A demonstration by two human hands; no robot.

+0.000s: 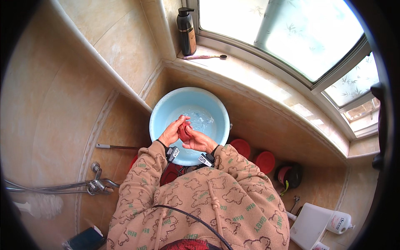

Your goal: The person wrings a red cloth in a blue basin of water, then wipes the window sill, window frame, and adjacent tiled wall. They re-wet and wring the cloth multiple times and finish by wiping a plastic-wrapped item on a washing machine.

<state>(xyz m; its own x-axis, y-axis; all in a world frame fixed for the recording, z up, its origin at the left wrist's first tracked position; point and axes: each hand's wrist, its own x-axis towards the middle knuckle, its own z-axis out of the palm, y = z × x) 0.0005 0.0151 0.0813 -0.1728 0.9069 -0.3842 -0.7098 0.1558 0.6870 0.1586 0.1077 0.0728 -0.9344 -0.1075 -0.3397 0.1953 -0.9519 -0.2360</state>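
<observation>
Over a light blue basin [156, 112] with some clear water [200, 118] in its bottom, both my hands are close together around a small, wet-looking dark red thing [183, 134]. Its kind I cannot make out. My left hand [170, 132] grips it from the left side, fingers curled at its upper end. From the right, my right hand [201, 141] closes on it with the thumb along its side. The fingers partly cover the red thing. Both wrists wear dark bands with small tagged devices.
A dark pump bottle [186, 33] and a toothbrush [204, 56] are on the window ledge. A wall tap [96, 185] with a hose is at left. Two red round containers [265, 161] and a black item [291, 175] lie right of the basin. A white bottle [339, 223] is lower right.
</observation>
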